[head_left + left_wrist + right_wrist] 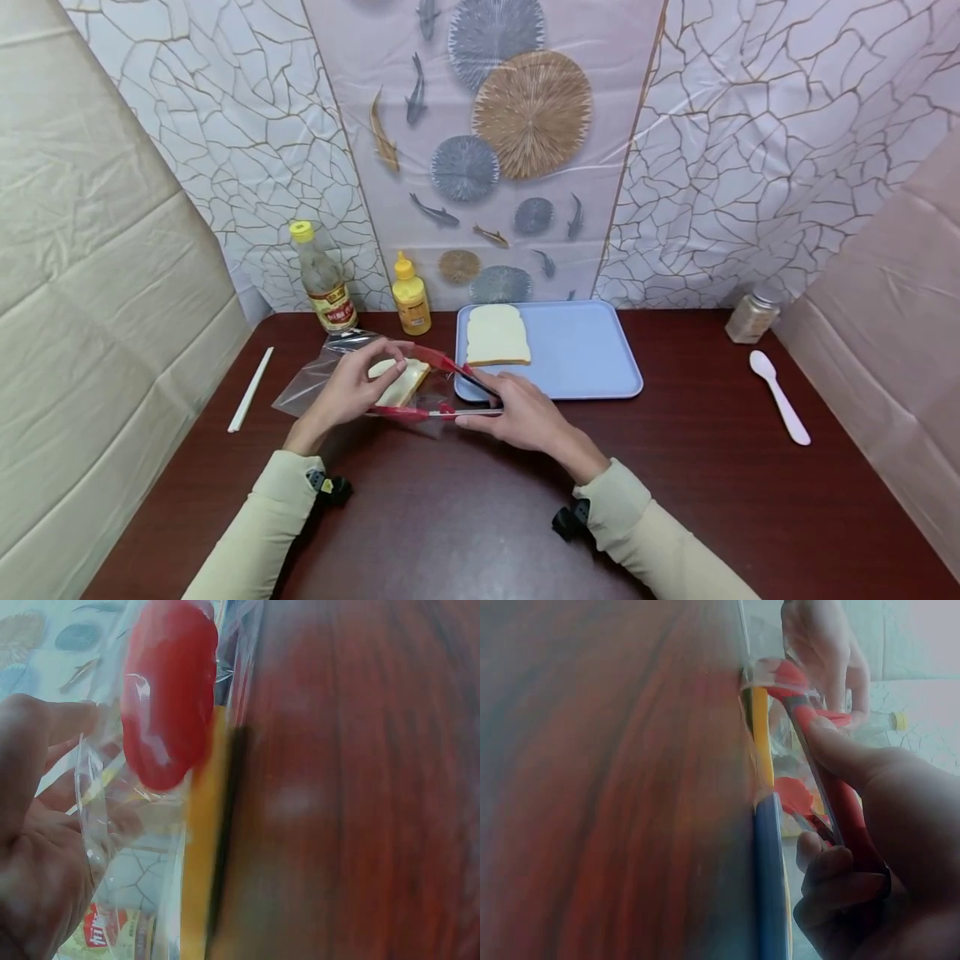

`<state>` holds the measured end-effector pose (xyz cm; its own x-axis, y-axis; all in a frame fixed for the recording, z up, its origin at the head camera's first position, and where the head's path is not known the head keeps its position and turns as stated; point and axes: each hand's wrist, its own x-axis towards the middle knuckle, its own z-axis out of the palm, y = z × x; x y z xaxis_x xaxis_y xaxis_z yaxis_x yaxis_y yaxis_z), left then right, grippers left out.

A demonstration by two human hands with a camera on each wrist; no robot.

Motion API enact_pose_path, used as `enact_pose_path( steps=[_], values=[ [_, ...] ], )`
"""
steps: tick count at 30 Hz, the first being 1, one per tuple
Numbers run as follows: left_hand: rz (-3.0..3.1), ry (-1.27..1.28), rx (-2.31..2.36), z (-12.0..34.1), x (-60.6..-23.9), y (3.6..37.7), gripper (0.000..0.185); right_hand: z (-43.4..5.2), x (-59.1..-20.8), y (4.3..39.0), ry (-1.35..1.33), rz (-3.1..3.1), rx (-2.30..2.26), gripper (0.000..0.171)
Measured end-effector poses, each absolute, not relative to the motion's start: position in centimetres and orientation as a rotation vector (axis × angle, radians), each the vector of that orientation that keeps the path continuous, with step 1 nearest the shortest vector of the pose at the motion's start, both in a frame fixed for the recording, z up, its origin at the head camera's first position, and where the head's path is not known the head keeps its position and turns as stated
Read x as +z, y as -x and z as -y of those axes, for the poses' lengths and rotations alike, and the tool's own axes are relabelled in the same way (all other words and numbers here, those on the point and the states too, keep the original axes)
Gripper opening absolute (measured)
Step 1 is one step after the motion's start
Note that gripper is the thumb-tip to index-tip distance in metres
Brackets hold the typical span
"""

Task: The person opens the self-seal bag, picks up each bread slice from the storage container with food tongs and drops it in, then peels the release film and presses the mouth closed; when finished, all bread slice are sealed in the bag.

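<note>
My right hand (528,414) grips a pair of tongs (829,780) with red ends, their arms spread apart. The red tips reach into a clear plastic bag (318,379), one on each side of a bread slice (401,385). At the bag, my left hand (352,387) pinches the thin film with thumb and forefinger. One red tong tip (169,694) shows large through the plastic in the left wrist view. Another bread slice (498,335) lies on the left part of the blue tray (585,358), beyond my right hand.
A sauce bottle (326,287) and a yellow squeeze bottle (410,298) stand at the back left. White chopsticks (251,390) lie at the left. To the right are a spice jar (753,315) and a white spoon (780,398). Draped cloth walls surround the dark wooden table (465,517).
</note>
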<state>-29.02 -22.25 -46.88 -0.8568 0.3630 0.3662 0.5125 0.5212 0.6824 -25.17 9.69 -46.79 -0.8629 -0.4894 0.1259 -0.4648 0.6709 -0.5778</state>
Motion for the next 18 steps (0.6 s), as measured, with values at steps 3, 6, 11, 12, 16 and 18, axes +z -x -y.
enact_pose_path(
  steps=[3, 6, 11, 12, 16, 18],
  values=[
    [2.55, 0.734, -1.288, 22.4, -46.8, 29.0, 0.006, -10.8, -46.7, 24.9, 0.825, -2.826, -0.987, 0.088],
    [2.555, 0.721, -1.265, 22.3, -46.7, 29.0, 0.006, -12.0, -46.5, 24.6, 0.864, -2.851, -0.996, 0.084],
    [2.569, 0.679, -1.205, 22.2, -46.4, 28.7, 0.006, -14.0, -46.5, 24.5, 0.914, -2.888, -1.049, 0.078],
    [2.573, 0.669, -1.195, 22.2, -46.4, 28.7, 0.006, -14.4, -46.5, 24.5, 0.908, -2.899, -1.059, 0.078],
    [2.577, 0.662, -1.19, 22.3, -46.3, 28.7, 0.007, -15.7, -46.5, 24.6, 0.837, -2.949, -1.078, 0.081],
    [2.581, 0.664, -1.199, 22.3, -46.2, 28.7, 0.007, -16.2, -46.6, 24.7, 0.782, -2.979, -1.079, 0.084]
  ],
)
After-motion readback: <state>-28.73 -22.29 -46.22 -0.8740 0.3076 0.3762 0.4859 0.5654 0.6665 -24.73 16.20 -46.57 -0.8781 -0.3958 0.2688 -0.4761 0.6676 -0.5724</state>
